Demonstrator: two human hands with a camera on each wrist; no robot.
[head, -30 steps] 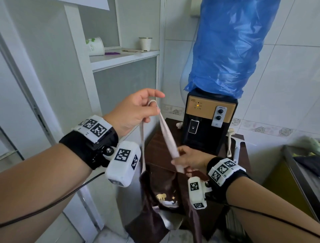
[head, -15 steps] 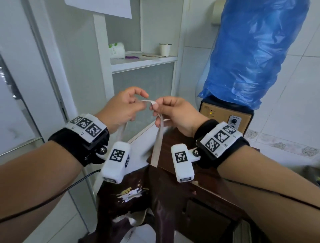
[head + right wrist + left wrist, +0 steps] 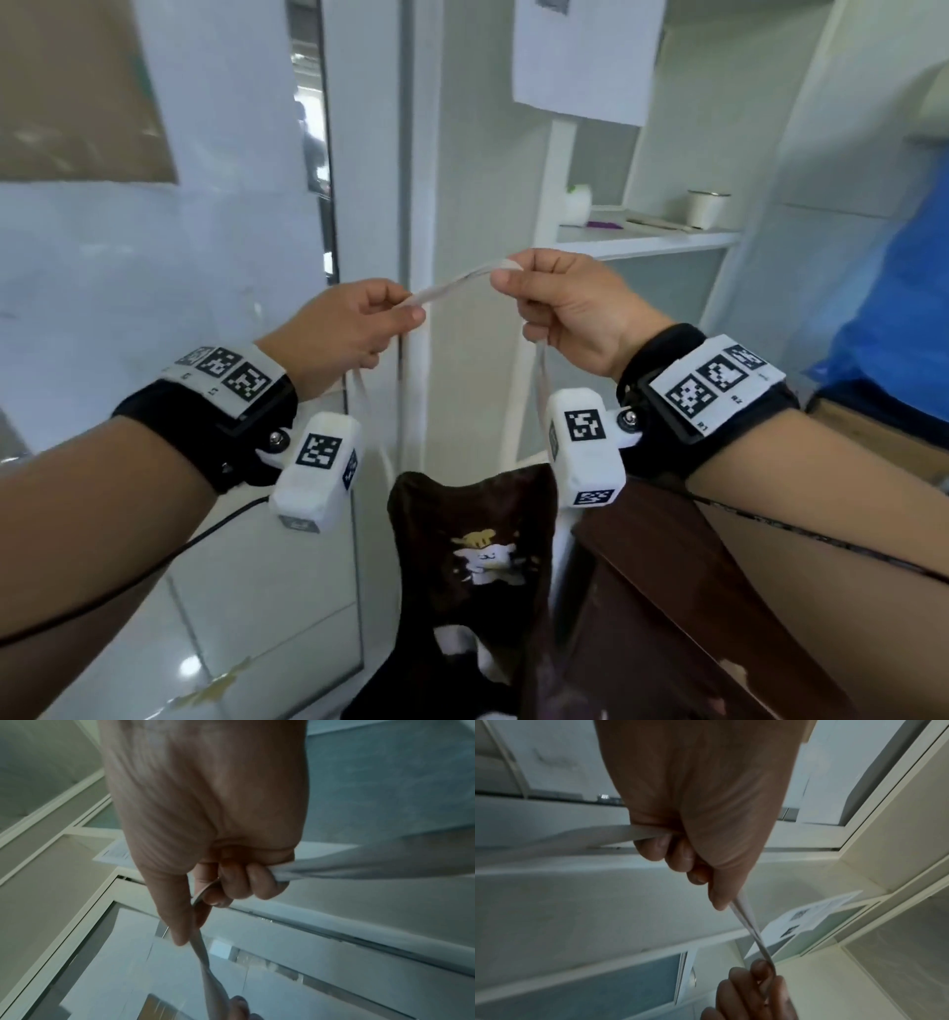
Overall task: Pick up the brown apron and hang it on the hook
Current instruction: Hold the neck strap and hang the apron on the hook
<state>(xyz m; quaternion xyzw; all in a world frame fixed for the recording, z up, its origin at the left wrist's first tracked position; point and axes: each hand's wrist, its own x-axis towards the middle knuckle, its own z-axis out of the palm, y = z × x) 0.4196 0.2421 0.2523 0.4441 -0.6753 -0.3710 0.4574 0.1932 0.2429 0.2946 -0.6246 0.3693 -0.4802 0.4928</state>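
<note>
The left hand [image 3: 345, 329] and the right hand [image 3: 570, 308] each pinch the pale neck strap [image 3: 452, 282] between thumb and curled fingers — the strap runs stretched between them. The brown apron [image 3: 477, 560] hangs below from that strap, just beside the brown counter [image 3: 683, 580].

apron [image 3: 477, 560]: dark brown, with a small white and yellow cartoon print on the bib
neck strap [image 3: 454, 282]: pale beige-white
wristbands [image 3: 205, 426]: black, carrying white tags with black square codes
desk [image 3: 683, 591]: dark reddish brown
cup [image 3: 707, 208]: white
plastic cover [image 3: 904, 288]: bright blue
</note>
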